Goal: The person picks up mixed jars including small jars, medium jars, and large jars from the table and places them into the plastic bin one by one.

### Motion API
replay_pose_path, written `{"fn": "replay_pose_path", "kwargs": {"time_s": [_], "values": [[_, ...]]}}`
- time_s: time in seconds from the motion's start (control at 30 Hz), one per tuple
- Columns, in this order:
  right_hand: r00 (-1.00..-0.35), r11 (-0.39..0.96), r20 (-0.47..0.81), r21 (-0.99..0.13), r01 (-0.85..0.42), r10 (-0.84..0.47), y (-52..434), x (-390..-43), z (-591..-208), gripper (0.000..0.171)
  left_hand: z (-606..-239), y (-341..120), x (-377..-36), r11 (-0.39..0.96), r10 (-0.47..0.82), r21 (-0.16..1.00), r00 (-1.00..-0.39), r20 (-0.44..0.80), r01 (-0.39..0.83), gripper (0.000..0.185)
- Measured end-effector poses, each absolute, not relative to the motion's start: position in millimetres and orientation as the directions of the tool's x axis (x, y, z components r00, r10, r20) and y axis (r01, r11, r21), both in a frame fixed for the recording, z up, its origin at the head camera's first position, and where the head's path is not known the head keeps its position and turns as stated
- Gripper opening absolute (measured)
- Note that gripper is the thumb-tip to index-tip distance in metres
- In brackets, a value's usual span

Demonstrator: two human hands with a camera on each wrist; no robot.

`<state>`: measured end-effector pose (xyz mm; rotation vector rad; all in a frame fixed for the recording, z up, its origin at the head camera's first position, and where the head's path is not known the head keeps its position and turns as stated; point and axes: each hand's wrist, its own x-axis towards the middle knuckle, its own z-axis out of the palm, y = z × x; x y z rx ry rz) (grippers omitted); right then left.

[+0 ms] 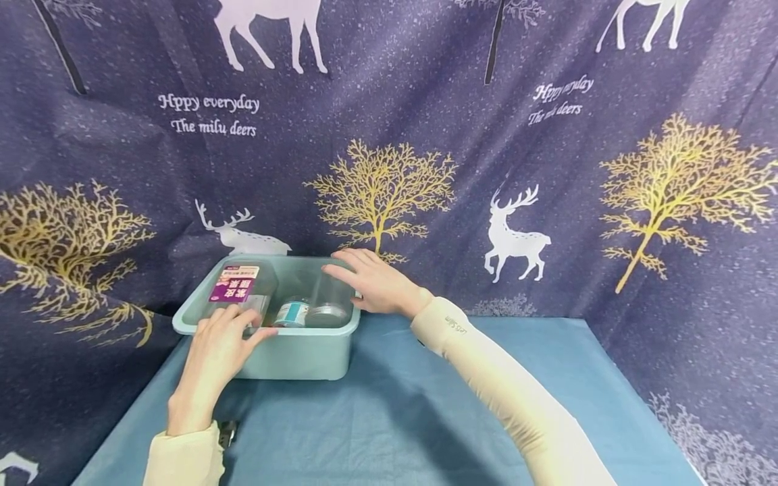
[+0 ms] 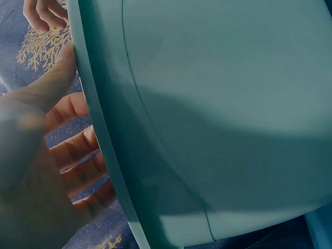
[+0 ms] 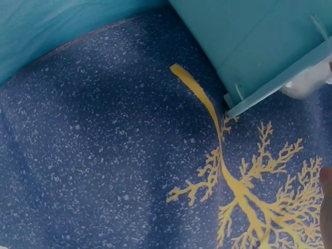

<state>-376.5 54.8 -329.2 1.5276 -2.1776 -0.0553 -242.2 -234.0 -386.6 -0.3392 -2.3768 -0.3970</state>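
A dark blue backdrop cloth [image 1: 425, 135] printed with gold trees and white deer is hung behind the counter [image 1: 395, 418], which is covered in teal fabric. A pale green plastic bin [image 1: 292, 354] is set at the counter's back left, against the cloth. The bin's near rim is pressed by the left hand [image 1: 213, 351], its fingers [image 2: 78, 148] straight and released. The bin's far right corner is covered by the right hand [image 1: 373, 280], fingers extended, nothing grasped. Inside the bin are seen a pink-labelled packet [image 1: 234, 283], a round lidded jar [image 1: 328, 314] and a small blue-labelled bottle [image 1: 292, 314].
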Motion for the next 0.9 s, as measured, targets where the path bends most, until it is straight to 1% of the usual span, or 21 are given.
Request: {"fn": "replay_pose_path", "kwargs": {"time_s": [0.13,0.33,0.43,0.63,0.73,0.9], "values": [[-0.273,0.391,0.39,0.264,-0.882,-0.879,56.7,-376.6,-328.9,0.077,-385.8,-234.7,-242.2,0.921,0.127,0.196,-0.735,0.666,0.336,0.028],[-0.262,0.398,0.445,0.245,-0.884,-0.856,59.0,-375.2,-329.1,0.062,-385.1,-236.6,-242.6,0.922,0.126,0.198,-0.741,0.66,0.333,0.028],[-0.273,0.407,0.466,0.216,-0.888,-0.842,61.1,-372.9,-329.8,0.057,-384.9,-237.7,-243.0,0.923,0.122,0.201,-0.744,0.657,0.328,0.028],[-0.299,0.441,0.508,0.183,-0.879,-0.808,69.8,-364.5,-333.7,0.052,-384.5,-238.2,-243.1,0.922,0.113,0.217,-0.761,0.639,0.319,0.028],[-0.325,0.469,0.522,0.17,-0.867,-0.789,76.8,-357.5,-336.2,0.051,-382.8,-238.4,-243.3,0.92,0.114,0.227,-0.772,0.625,0.32,0.027],[-0.395,0.536,0.513,0.159,-0.829,-0.762,90.9,-344.6,-343.6,0.052,-376.7,-238.9,-245.1,0.924,0.122,0.219,-0.785,0.607,0.314,0.029]]}}
